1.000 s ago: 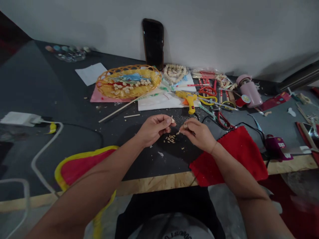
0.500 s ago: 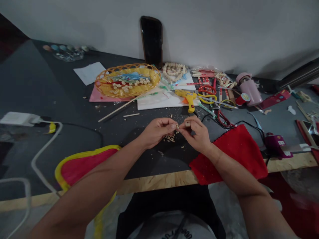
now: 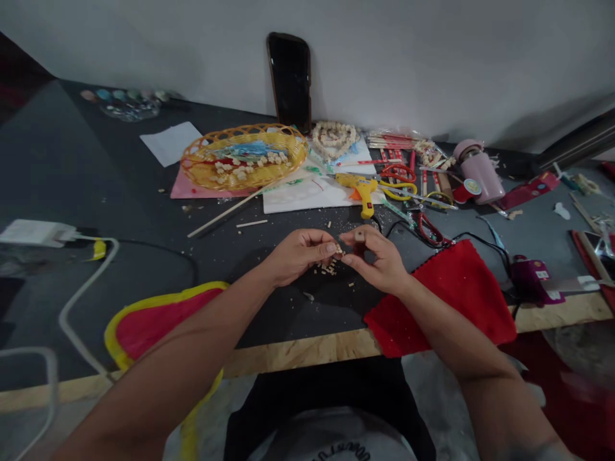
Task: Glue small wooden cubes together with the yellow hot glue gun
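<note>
My left hand (image 3: 298, 257) pinches a small pale wooden piece (image 3: 339, 250) between thumb and fingers; it seems built of tiny bits, but its exact form is too small to tell. Close beside it on the right is my right hand (image 3: 382, 261), thumb and index finger parted and the thumb tip at the piece's edge. Whether that thumb touches it I cannot tell. Beneath the hands, several tiny cut wooden bits (image 3: 328, 269) lie scattered on the dark tabletop (image 3: 269, 301). A yellow glue gun (image 3: 362, 189) lies just beyond my right hand.
Behind stand a yellow basket (image 3: 192, 173) holding small wooden pieces, and a phone (image 3: 290, 80) against the wall. Scissors (image 3: 398, 189), a pink bottle (image 3: 482, 174) and a red cloth (image 3: 446, 298) are on the right. A white cable (image 3: 72, 301) runs along the left.
My right index finger has lifted away from the thumb, opening the right hand's pinch. My left hand still holds the small wooden piece, now showing more between the hands.
</note>
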Motion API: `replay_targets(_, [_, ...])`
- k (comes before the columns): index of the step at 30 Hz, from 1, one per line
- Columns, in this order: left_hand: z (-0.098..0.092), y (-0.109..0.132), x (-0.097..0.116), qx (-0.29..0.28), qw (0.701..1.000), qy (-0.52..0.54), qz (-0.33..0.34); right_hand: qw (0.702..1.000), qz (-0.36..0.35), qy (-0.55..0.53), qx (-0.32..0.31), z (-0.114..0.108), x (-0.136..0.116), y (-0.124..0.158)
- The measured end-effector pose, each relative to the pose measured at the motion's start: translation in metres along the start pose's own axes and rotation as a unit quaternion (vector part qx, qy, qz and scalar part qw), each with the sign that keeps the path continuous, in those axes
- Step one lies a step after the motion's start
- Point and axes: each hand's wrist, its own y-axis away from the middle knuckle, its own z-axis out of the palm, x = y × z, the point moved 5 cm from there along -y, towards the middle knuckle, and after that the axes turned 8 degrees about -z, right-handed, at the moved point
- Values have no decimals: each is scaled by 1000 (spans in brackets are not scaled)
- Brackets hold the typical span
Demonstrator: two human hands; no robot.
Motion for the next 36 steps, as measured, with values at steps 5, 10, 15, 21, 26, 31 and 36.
replay_targets(5, [3,1,-4,-30,999,-25,-20,999,-15,-23,-21,2,-3,-2])
replay_targets(10, [2,0,-5,-33,999,-29,-17,999,-7,-20,-26,4,-4,-2])
replay_targets(15, [3,0,-4,-31,999,-25,-19,999,-19,-25,-17,6,-4,-2])
replay_targets(21, [5,3,-1,-26,999,-1,-22,1000,-13,-7,-12,4,-3,-1])
replay_targets(26, [4,5,0,-31,999,6,-25,999,-21,-12,-32,3,-5,-2])
replay_targets(31, [3,5,-2,-44,999,-10,-31,999,-33,-24,-27,2,-7,-2])
replay_targets(36, [3,4,-3,-39,999,-11,-23,998,-46,-25,-21,5,-7,-3])
